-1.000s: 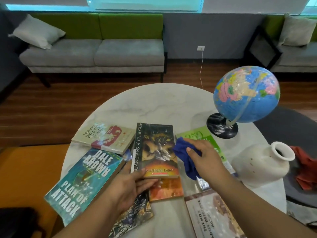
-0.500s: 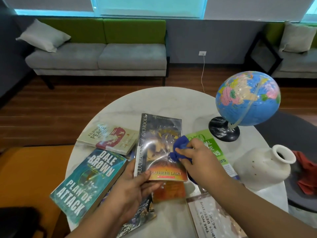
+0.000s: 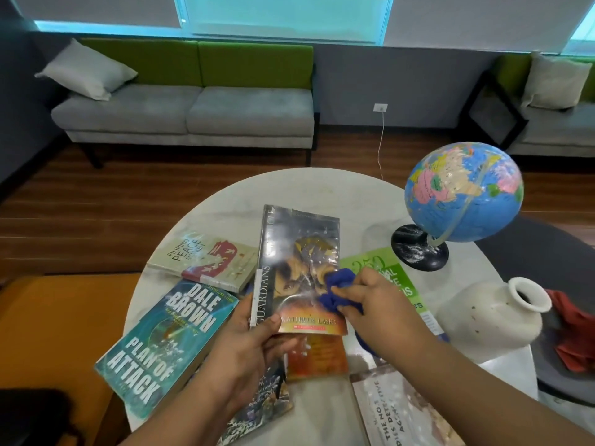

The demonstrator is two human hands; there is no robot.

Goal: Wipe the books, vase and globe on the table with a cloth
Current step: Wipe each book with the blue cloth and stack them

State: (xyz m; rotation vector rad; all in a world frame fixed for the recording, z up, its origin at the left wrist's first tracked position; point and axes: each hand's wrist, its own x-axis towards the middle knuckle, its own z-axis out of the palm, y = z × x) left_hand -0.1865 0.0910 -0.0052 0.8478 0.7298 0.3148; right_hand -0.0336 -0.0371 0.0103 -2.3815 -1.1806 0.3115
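My left hand (image 3: 248, 346) grips the bottom edge of a dark "Guardians" book (image 3: 297, 252) and holds it tilted up off the table. A bunched blue cloth (image 3: 336, 289) is pinched in my right hand (image 3: 373, 309) and pressed on the book's cover. Several other books lie on the round white marble table (image 3: 322, 191): a teal "Plan of Attack" book (image 3: 164, 342), a "Filipino Peace Women" book (image 3: 206, 259), a green book (image 3: 396, 278), an orange one (image 3: 317, 358). A blue globe (image 3: 463, 191) stands at the right. A white vase (image 3: 492, 317) lies on its side in front of it.
A grey and green sofa (image 3: 190, 111) stands against the far wall across a wooden floor. A second seat with a cushion (image 3: 553, 82) is at the far right. A red cloth (image 3: 576, 333) lies on a dark seat right of the table. An orange surface (image 3: 58, 323) sits left.
My left hand has lifted the "Guardians" book off the pile and tilted it up. My right hand has moved the blue cloth from beside the book onto its cover.
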